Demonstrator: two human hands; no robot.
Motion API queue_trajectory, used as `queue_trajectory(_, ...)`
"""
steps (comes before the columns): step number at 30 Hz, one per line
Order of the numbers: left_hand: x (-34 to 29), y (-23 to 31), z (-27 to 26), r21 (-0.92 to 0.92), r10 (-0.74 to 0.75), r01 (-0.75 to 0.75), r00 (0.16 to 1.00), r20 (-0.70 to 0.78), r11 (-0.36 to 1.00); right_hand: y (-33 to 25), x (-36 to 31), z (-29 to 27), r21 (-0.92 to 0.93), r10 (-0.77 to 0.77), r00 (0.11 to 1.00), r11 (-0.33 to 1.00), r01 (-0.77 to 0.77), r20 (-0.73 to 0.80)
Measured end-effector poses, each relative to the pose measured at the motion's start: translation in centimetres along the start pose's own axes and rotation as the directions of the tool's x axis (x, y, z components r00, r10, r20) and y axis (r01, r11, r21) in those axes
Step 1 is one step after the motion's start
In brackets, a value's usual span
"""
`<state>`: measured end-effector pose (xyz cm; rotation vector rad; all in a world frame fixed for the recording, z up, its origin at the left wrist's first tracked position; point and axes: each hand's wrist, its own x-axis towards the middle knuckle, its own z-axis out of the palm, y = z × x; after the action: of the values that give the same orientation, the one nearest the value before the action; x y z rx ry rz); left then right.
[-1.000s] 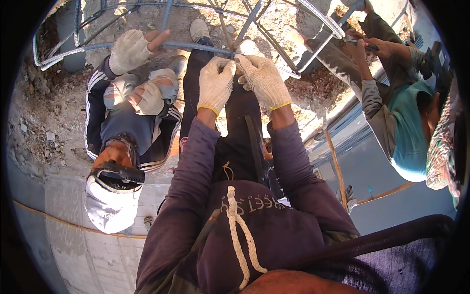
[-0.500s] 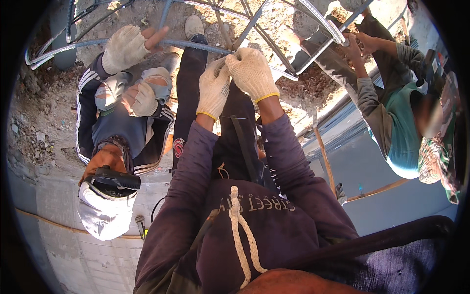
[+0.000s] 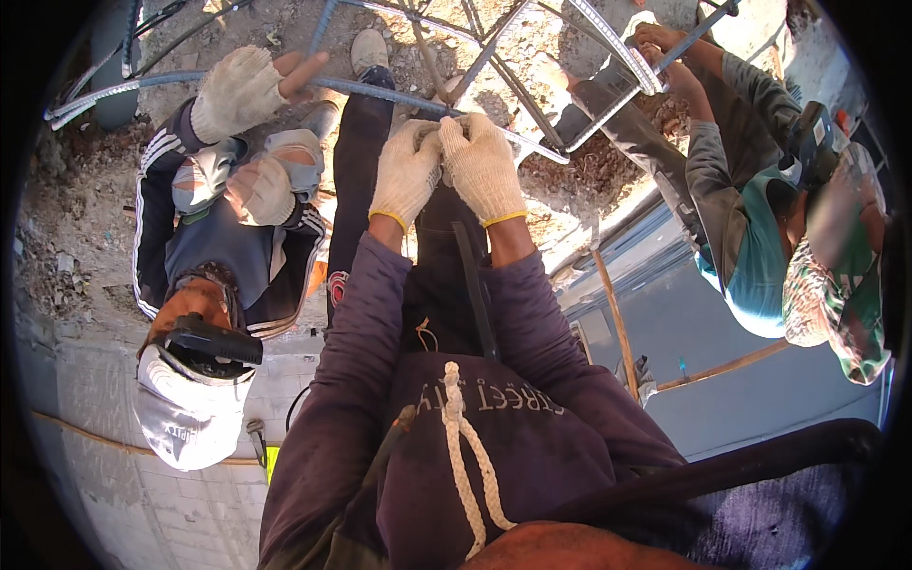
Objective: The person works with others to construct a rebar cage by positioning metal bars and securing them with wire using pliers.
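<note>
1. The rebar frame (image 3: 622, 52) already had bars meeting at corners; this section was judged largely formed.
2. The near bar (image 3: 380, 92) ran along the frame's near edge. Whether work at its middle was complete could not be determined.
3. The gloved left hand (image 3: 407, 173) and right hand (image 3: 483, 169) were positioned just beside the middle of that edge; contact was unconfirmed.
4. The fingers of both were curled, tips brought together; anything pinched between them was hidden, so the remaining work could not be established.
</note>
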<state>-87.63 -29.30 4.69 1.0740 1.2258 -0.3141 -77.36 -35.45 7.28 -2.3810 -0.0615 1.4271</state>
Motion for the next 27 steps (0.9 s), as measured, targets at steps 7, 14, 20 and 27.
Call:
queue_trajectory(7, 0.1, -1.8, 1.5, -0.160, 0.068, -0.077, 0.996, -0.056, 0.984, -1.5, -0.9, -0.4, -0.272, -0.128, 0.990, 0.956, 0.109, -0.054)
queue_trajectory(14, 0.3, -3.6, 3.3, -0.226, 0.119, -0.146, 0.984, -0.132, 0.963, 0.4, -1.1, -0.9, -0.165, -0.190, 0.977, 0.971, 0.172, -0.097)
queue_trajectory(20, 0.8, -2.1, 2.8, -0.093, 0.051, -0.062, 0.992, -0.119, 0.994, 0.1, -1.2, 0.2, -0.176, -0.188, 0.974, 0.970, 0.164, -0.126)
queue_trajectory(27, 0.3, -0.6, 2.4, -0.057, 0.090, -0.094, 0.994, -0.069, 0.994, 0.5, -0.9, 0.6, -0.157, -0.200, 0.969, 0.972, 0.177, -0.144)
